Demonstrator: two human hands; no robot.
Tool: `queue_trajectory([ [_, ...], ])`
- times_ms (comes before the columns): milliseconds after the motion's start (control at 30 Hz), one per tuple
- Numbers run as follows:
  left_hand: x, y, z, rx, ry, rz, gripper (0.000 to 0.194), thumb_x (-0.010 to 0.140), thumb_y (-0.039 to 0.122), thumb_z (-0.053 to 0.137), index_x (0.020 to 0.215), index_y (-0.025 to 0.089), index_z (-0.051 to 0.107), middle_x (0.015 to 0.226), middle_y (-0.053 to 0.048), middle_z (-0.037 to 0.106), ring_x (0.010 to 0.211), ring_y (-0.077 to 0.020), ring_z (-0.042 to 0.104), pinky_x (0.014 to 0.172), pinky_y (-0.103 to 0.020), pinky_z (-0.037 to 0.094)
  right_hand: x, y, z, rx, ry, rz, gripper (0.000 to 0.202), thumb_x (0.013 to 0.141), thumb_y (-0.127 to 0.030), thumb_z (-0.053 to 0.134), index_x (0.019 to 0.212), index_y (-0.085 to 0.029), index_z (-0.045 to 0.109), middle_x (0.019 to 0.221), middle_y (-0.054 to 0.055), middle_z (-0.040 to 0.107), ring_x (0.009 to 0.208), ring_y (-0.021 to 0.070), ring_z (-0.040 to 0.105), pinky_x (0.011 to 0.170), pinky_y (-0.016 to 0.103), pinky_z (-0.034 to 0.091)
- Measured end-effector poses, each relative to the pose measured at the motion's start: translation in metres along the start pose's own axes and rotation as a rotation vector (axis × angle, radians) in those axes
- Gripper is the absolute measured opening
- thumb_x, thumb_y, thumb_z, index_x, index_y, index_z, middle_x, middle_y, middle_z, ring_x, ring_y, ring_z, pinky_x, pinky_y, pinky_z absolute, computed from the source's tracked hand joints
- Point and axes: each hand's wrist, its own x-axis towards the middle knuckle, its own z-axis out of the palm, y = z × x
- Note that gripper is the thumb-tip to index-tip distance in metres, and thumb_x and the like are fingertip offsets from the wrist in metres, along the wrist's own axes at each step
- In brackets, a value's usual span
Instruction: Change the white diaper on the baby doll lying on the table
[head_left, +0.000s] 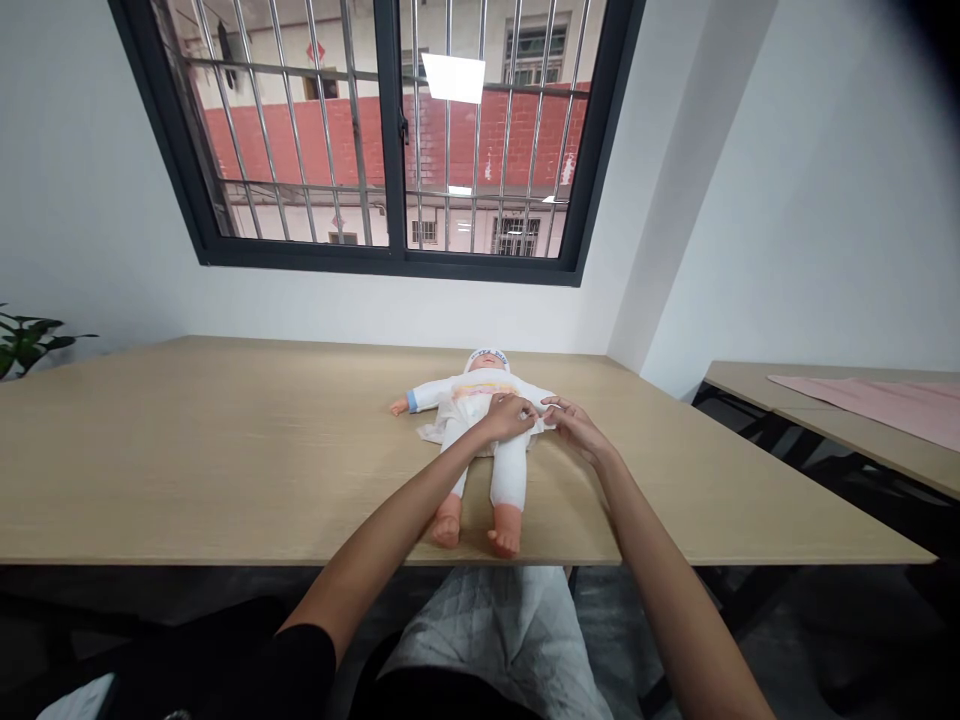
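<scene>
A baby doll (510, 480) lies on its back on the wooden table (225, 450), its bare feet toward me. It wears white clothes with a blue cuff and a white printed cap (487, 356). Around its hips is a thin white diaper (432, 432), its left edge spread out loosely. My left hand (510, 417) rests over the front of the waist, fingers pinched on the diaper near its right edge. Close beside it, my right hand (576, 425) pinches the diaper's right side, by the doll's arm. My fingers hide the exact spot they grip.
The table's front edge runs just past the doll's feet. A second table (825, 410) with a pink cloth (885, 400) stands at the right. A green plant (30, 340) shows at the far left. Behind the table are a white wall and a barred window (390, 150).
</scene>
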Motion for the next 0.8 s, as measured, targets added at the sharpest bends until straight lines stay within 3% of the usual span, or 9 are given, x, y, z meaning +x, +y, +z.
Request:
queue_trajectory([
  [200, 0.0012, -0.0013, -0.0004, 0.000, -0.010, -0.026, 0.023, 0.076, 0.016, 0.049, 0.086, 0.016, 0.070, 0.092, -0.003, 0.069, 0.091, -0.0179, 0.059, 0.091, -0.031, 0.039, 0.0000, 0.0000, -0.0016, -0.006, -0.018, -0.001, 0.032, 0.060, -0.019, 0.066, 0.091, -0.022, 0.058, 0.068, -0.004, 0.061, 0.065, 0.0118, 0.054, 0.065, 0.023, 0.039],
  [433, 0.0023, -0.0028, 0.0033, -0.058, 0.008, -0.057, 0.019, 0.076, 0.026, 0.054, 0.079, 0.016, 0.070, 0.086, -0.001, 0.070, 0.087, -0.0167, 0.060, 0.087, -0.026, 0.040, -0.0023, -0.0018, 0.0021, 0.001, -0.037, -0.002, 0.032, 0.060, -0.018, 0.066, 0.091, -0.023, 0.057, 0.071, -0.003, 0.063, 0.068, 0.0131, 0.056, 0.068, 0.025, 0.041],
  [800, 0.0035, -0.0034, 0.0027, -0.015, -0.017, -0.045, 0.022, 0.078, 0.019, 0.049, 0.082, 0.015, 0.069, 0.089, -0.003, 0.070, 0.088, -0.0162, 0.060, 0.088, -0.026, 0.040, -0.0017, -0.0018, 0.0033, 0.019, -0.036, 0.000, 0.034, 0.060, -0.015, 0.065, 0.091, -0.022, 0.055, 0.067, -0.004, 0.061, 0.064, 0.0118, 0.054, 0.064, 0.023, 0.040],
])
